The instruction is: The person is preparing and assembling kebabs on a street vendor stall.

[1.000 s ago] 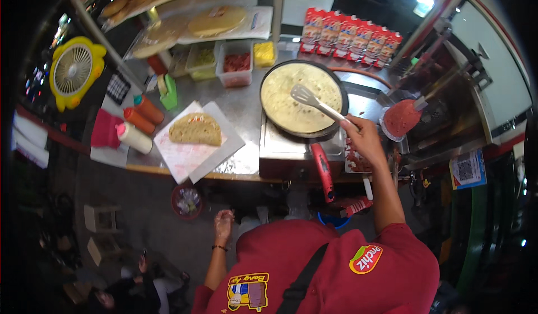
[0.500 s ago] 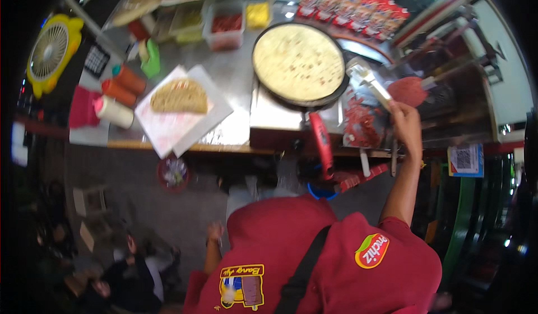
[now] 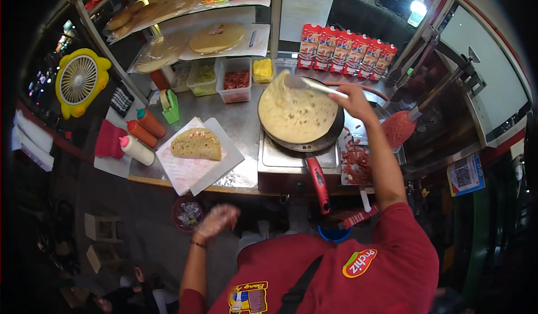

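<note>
My right hand [image 3: 354, 103] is closed around the pale handle of a spatula [image 3: 325, 88]. The spatula's blade is at the far edge of a round flatbread [image 3: 302, 118], where part of the bread is lifted and folded up. The flatbread lies in a black frying pan [image 3: 335, 128] with a red handle, on a metal stove [image 3: 272, 156]. My left hand [image 3: 219, 220] hovers in front of the counter's edge, near a small bin [image 3: 188, 213], and looks empty; motion blurs its fingers. A folded filled flatbread [image 3: 196, 144] rests on white paper [image 3: 223, 171] to the left.
Sauce bottles [image 3: 137, 150] stand at the left. Behind are tubs of red filling [image 3: 236, 79] and yellow pieces [image 3: 262, 70]. Right of the pan lies a tray of chopped meat [image 3: 356, 162], beside a meat cone [image 3: 399, 128]. Red cartons [image 3: 347, 53] line the back.
My right hand has moved left and away from me with the spatula, from beside the pan to its far edge. The flatbread's far edge is now lifted. My left hand has risen toward the counter.
</note>
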Available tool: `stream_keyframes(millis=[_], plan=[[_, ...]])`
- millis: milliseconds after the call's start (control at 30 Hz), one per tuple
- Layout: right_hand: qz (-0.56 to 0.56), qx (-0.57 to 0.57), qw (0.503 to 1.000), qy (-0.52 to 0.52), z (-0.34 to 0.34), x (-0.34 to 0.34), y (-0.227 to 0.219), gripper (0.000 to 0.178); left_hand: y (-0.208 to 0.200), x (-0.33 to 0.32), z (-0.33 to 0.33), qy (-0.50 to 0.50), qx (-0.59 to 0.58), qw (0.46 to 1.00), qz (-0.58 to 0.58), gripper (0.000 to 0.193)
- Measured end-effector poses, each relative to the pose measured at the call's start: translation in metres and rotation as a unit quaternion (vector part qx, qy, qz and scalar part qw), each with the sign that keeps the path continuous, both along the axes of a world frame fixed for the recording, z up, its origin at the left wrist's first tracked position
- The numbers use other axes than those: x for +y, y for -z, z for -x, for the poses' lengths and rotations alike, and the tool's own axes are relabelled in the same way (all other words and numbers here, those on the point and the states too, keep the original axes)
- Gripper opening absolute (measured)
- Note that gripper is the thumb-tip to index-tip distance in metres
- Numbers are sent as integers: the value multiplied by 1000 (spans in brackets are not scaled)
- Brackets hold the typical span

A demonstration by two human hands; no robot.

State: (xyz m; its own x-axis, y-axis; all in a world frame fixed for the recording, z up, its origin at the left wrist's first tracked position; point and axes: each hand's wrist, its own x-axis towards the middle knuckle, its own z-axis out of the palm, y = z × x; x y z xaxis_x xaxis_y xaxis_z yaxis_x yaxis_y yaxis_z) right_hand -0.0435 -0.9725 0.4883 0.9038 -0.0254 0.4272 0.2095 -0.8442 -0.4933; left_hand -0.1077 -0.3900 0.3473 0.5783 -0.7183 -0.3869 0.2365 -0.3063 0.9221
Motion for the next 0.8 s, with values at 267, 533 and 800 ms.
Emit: stream_keyframes(millis=[267, 533, 800], plan=[[105, 23, 994, 37, 110, 47, -46, 34, -185, -150, -99, -143, -603, 785, -11, 50], [40, 93, 988, 120, 174, 60, -20, 36, -120, -237, -156, 105, -614, 708, -332, 84], [-87, 67, 952, 287, 192, 77, -6, 31, -113, -141, -82, -155, -613, 775, -20, 55]])
